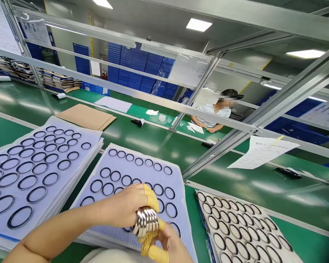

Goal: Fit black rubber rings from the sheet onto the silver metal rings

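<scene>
My left hand (128, 206) and my right hand (164, 243) meet low in the middle of the view, both wearing yellow finger cots. Together they are closed around a stack of shiny silver metal rings (146, 220) held on edge. Under them lies a pale lilac sheet (142, 175) with rows of black rings stuck on it. A stack of similar sheets with black rings (35, 164) lies to the left. A third sheet (241, 230) to the right carries rows of rings with light centres.
A green conveyor belt (159, 140) runs across behind the sheets, under slanted aluminium frame bars (244, 135) with a hanging paper (260, 151). A brown cardboard sheet (84, 116) lies on the belt. Another person (216, 111) sits across. Blue crates (142, 69) are stacked behind.
</scene>
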Available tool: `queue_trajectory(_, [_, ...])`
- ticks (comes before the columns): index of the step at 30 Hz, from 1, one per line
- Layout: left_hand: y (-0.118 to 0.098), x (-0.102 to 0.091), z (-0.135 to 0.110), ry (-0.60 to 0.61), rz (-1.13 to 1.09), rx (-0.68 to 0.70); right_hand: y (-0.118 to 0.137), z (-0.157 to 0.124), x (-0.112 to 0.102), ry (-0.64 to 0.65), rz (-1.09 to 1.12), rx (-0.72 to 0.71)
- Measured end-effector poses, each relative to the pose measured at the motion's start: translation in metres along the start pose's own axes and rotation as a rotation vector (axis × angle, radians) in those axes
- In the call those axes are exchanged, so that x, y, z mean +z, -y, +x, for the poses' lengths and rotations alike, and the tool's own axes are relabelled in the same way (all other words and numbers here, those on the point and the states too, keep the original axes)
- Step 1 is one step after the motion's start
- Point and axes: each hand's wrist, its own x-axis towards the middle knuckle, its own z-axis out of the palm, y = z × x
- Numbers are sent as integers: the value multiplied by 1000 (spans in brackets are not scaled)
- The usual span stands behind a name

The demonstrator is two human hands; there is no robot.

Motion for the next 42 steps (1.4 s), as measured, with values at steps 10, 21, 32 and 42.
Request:
queue_trajectory(10, [4, 3, 20, 163, -47, -104, 24, 10, 19, 334, -43, 30])
queue_trajectory(21, [18, 11, 21, 190, -447, -299, 16, -8, 15, 194, -63, -3])
queue_trajectory(32, [12, 16, 30, 222, -415, -170, 25, -6, 17, 133, -275, -151])
queue_trajectory(42, [10, 17, 29, 192, -339, -3, 25, -6, 22, 43, -445, -313])
